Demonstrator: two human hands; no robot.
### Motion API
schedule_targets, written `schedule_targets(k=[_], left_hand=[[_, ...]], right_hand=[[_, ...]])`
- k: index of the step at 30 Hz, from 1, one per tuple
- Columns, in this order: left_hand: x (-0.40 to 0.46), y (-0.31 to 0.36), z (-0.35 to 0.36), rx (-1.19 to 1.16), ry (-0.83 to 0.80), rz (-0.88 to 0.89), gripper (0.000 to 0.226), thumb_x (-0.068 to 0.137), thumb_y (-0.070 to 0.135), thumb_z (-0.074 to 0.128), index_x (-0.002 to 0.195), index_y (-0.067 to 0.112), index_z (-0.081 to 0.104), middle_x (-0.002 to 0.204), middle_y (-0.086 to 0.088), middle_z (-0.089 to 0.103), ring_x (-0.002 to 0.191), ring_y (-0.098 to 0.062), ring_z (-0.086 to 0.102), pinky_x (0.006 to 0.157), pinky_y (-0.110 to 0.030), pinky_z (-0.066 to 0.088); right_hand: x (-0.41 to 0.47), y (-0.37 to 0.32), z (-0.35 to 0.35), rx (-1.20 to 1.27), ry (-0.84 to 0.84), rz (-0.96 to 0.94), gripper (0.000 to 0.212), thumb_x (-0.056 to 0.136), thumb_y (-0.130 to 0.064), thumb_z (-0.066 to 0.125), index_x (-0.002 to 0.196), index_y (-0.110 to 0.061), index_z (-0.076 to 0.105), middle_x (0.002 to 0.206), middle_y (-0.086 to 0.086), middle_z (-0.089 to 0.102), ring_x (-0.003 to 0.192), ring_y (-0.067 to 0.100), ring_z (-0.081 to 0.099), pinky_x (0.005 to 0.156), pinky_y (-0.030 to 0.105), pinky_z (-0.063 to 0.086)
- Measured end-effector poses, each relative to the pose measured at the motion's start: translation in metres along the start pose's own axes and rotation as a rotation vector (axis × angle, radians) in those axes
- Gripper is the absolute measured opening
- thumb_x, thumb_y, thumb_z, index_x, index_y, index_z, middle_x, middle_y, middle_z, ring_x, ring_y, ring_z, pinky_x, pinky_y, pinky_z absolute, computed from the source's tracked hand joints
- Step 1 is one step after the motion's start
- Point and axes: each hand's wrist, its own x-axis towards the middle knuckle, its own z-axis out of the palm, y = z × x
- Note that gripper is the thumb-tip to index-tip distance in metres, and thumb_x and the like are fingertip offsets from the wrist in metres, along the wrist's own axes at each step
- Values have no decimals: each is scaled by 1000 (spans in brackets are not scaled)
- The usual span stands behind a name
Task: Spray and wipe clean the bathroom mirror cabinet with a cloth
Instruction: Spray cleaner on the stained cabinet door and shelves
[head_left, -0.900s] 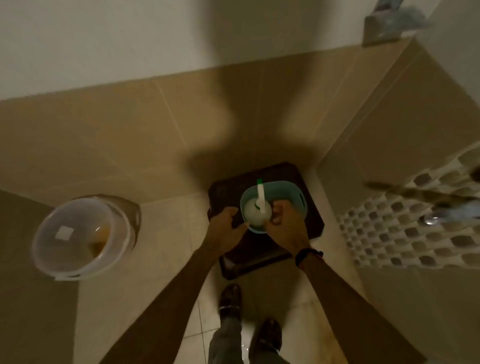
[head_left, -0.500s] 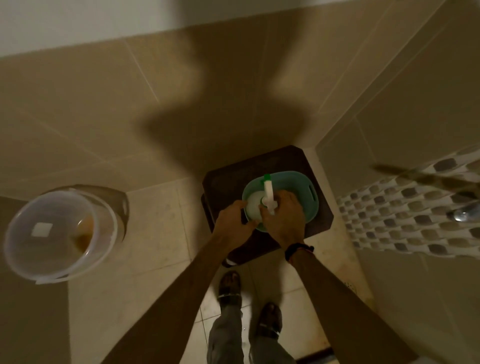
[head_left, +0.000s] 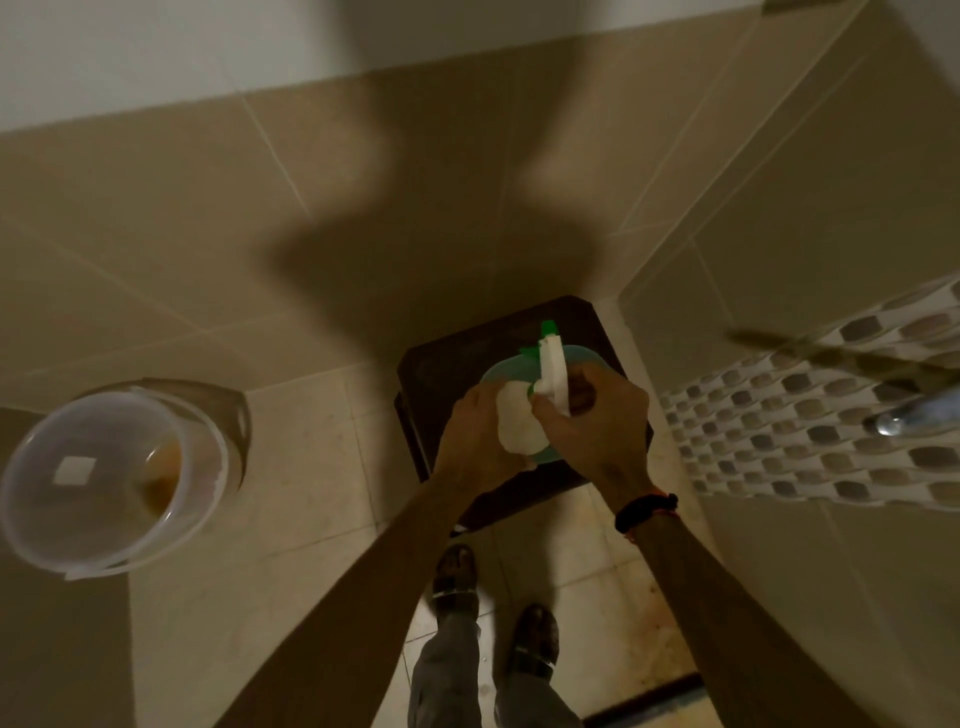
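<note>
A white spray bottle (head_left: 517, 423) with a white and green trigger head (head_left: 550, 366) is held above a teal basket (head_left: 501, 371) that sits on a dark stool (head_left: 457, 358). My left hand (head_left: 475, 436) wraps the bottle's body from the left. My right hand (head_left: 597, 421) grips the trigger head and neck from the right. The basket is mostly hidden behind both hands. No cloth and no mirror cabinet show in this view.
A translucent bucket (head_left: 47, 514) with brownish water stands on the floor at the left. Tan tiled walls meet in a corner behind the stool. A chrome tap (head_left: 909, 415) sticks out from the mosaic wall at the right. My feet (head_left: 493, 608) stand just before the stool.
The bottle has risen out of the basket toward the camera. My right hand has shifted onto the trigger head while the left keeps the body. The view has tilted down slightly.
</note>
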Motion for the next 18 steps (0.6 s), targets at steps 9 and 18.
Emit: schedule_targets(k=[9,18], left_hand=[[-8,24,0,36,91,71,99,67,53,81,146,22,29,145,1,42,131,-17,44,107,-41,43],[-62,67,-6,-111,204,136,97,52,40,88,136,24,42,129,4,57,114,-15,58,94,-38,52]], right_hand=[[-10,-20,-22,137,49,-70,43,76,-20,84,111,-8,62,103,1,66,88,9,64,75,21,55],[-17,-35,-32,361,-3,-176,48,78,-10,80,119,-2,56,110,4,62,95,3,61,88,19,49]])
